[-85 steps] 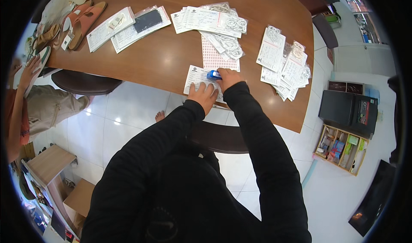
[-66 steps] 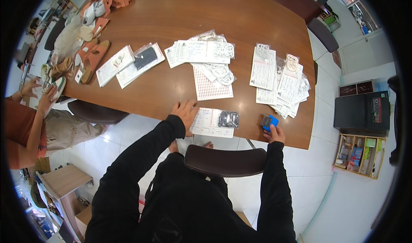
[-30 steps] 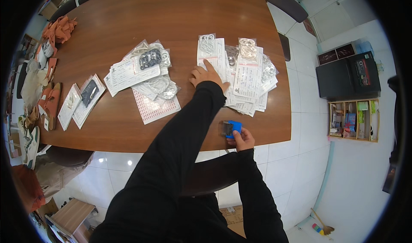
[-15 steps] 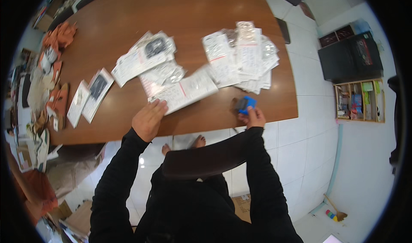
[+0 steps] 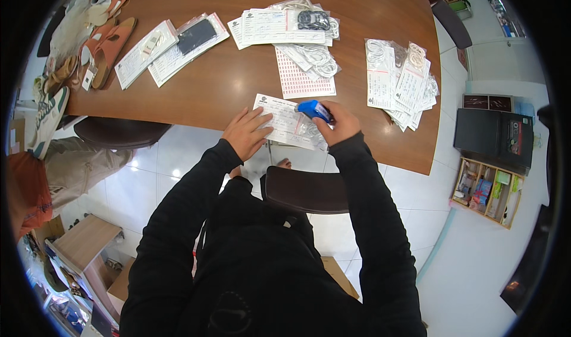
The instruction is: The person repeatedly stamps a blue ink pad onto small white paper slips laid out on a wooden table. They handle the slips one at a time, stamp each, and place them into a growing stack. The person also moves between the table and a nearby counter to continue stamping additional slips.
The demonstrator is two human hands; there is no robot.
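Note:
My right hand (image 5: 341, 123) grips a small blue stapler-like tool (image 5: 313, 109) and presses it on the right part of a white printed form (image 5: 281, 118). A clear plastic bag (image 5: 309, 129) lies under that form at its right end. My left hand (image 5: 247, 132) rests flat on the form's left end, fingers spread, near the front edge of the brown wooden table (image 5: 238, 81). Both black sleeves come in from below.
Stacks of forms with bagged parts lie at the right (image 5: 401, 81) and at the back middle (image 5: 291, 27); a dotted sheet (image 5: 300, 78) lies between. Sandals (image 5: 104, 39) and papers sit at the left. A dark chair (image 5: 306, 188) stands below me. A person sits at the left edge (image 5: 30, 188).
My left hand has pulled one form with its bag from the right stack to the table's front edge. My right hand has brought the blue tool onto it.

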